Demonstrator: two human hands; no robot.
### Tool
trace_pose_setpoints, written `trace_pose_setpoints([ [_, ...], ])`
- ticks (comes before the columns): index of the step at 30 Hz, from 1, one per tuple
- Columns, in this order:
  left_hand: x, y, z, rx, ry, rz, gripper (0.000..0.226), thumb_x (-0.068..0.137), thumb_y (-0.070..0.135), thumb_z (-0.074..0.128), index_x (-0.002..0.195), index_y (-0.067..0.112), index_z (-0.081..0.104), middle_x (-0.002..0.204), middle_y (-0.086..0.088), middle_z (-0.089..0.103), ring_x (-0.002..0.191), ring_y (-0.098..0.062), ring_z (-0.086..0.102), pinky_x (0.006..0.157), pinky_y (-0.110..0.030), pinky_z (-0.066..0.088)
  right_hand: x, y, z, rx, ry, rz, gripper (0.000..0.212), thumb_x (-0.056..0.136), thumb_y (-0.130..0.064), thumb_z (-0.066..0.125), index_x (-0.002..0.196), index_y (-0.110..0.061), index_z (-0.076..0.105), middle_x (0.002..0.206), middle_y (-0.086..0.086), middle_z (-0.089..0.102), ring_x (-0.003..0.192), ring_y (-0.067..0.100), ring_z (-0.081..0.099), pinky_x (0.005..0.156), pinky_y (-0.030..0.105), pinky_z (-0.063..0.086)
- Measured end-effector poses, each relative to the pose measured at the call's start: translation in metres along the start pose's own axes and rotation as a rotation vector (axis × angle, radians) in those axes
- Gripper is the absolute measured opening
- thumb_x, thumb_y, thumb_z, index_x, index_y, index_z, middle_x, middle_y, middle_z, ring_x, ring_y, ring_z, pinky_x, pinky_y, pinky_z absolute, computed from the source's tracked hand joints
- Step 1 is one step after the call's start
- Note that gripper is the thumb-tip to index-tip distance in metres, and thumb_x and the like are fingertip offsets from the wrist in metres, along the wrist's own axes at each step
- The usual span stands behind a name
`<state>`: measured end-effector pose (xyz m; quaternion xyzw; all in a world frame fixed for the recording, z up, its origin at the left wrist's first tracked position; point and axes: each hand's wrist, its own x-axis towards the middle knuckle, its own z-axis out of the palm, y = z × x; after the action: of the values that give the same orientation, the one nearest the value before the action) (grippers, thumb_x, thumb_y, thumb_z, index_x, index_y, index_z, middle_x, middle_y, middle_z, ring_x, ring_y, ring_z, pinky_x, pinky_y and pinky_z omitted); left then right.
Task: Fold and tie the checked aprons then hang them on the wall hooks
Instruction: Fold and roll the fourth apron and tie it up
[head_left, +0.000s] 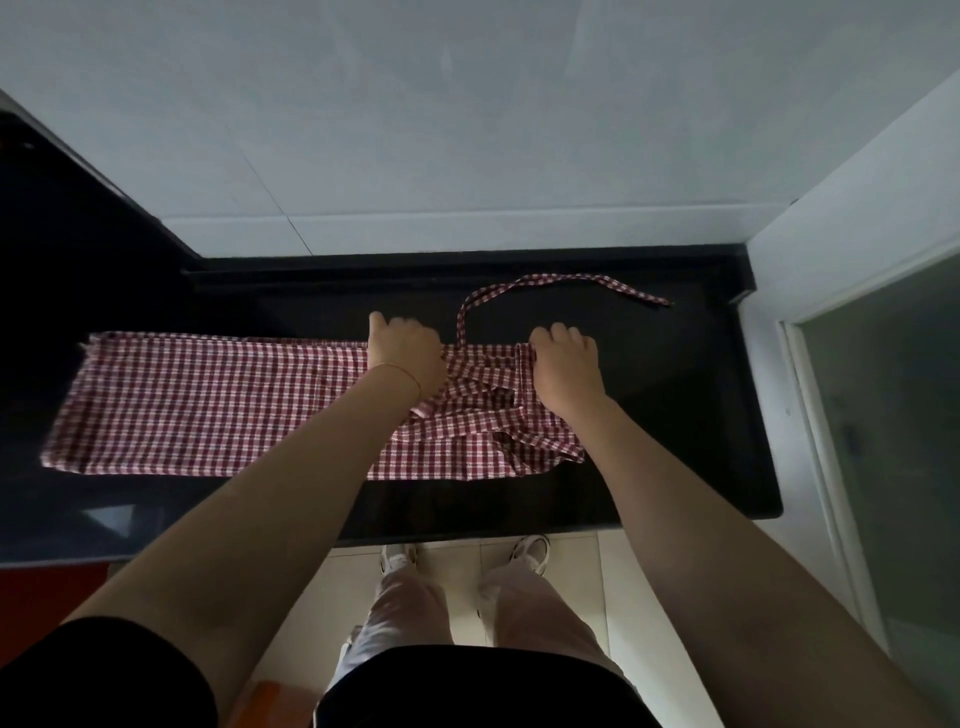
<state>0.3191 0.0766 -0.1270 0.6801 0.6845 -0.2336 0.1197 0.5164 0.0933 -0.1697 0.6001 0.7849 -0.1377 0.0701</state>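
Note:
A red-and-white checked apron (197, 405) lies folded into a long band across the black countertop (675, 415). Its right end is bunched with loose straps. One strap (571, 283) loops away toward the back right of the counter. My left hand (408, 353) rests on the apron's far edge near the middle, with fingers curled down over the cloth. My right hand (566, 364) grips the folded right end of the apron with curled fingers. The fingertips of both hands are hidden behind the knuckles.
A pale tiled wall (467, 130) rises behind the counter. A white frame with a glass panel (883, 415) stands at the right. The counter's front edge runs just above my shoes (530, 553) on the light floor tiles. No wall hooks are in view.

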Motion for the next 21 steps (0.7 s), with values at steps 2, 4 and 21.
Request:
trace_pose_setpoints([
  [2, -0.004, 0.009, 0.003, -0.063, 0.211, 0.006, 0.027, 0.094, 0.028, 0.045, 0.116, 0.015, 0.055, 0.117, -0.007, 0.056, 0.112, -0.024, 0.051, 0.109, -0.047, 0.033, -0.003, -0.001, 0.006, -0.020, 0.033, 0.001, 0.040, 0.093, -0.016, 0.059, 0.132, -0.016, 0.049, 0.130, 0.009, 0.052, 0.124, 0.027, 0.047, 0.110, 0.045, 0.038],
  [4, -0.011, 0.032, 0.007, -0.187, 0.353, 0.150, 0.030, 0.092, 0.024, 0.043, 0.119, 0.016, 0.053, 0.125, -0.006, 0.053, 0.120, -0.023, 0.048, 0.112, -0.045, 0.032, -0.007, -0.003, 0.012, -0.041, 0.071, 0.008, 0.037, 0.092, -0.018, 0.060, 0.128, -0.017, 0.050, 0.128, 0.009, 0.053, 0.123, 0.027, 0.048, 0.110, 0.046, 0.036],
  [21, -0.011, 0.064, 0.091, -0.164, 0.269, 0.331, 0.060, 0.101, 0.045, 0.005, 0.156, 0.026, -0.011, 0.165, -0.003, -0.014, 0.151, -0.020, -0.018, 0.123, -0.046, -0.008, -0.045, 0.014, 0.066, 0.059, 0.170, 0.014, 0.057, 0.106, -0.035, 0.017, 0.158, -0.013, 0.014, 0.166, 0.006, 0.009, 0.153, 0.020, 0.003, 0.124, 0.044, 0.006],
])
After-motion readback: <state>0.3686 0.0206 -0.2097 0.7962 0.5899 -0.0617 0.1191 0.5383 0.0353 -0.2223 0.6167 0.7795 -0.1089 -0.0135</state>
